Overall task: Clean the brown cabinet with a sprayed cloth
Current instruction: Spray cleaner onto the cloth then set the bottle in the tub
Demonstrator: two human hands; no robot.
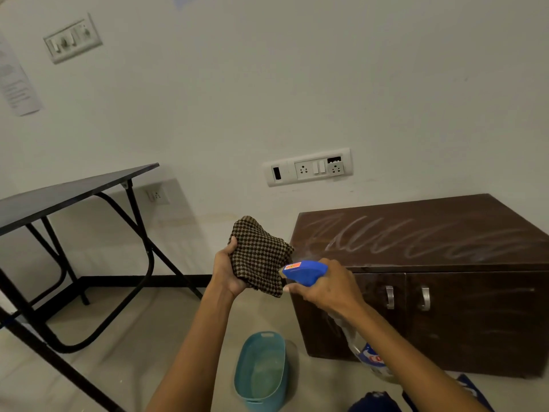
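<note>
My left hand (227,270) grips a bunched brown-and-tan checked cloth (260,257) held up in front of me. My right hand (328,285) holds a spray bottle (304,272) with a blue trigger head, its nozzle almost touching the cloth; the clear bottle body hangs below my wrist. To the right stands the low brown cabinet (430,281) against the wall, with two doors and metal handles. Its top carries pale zigzag streaks in the dust.
A teal oval basin (261,370) sits on the floor below my hands. A black folding table (71,191) stands to the left. A white socket panel (309,167) is on the wall above the cabinet. A dark blue object lies at the bottom right.
</note>
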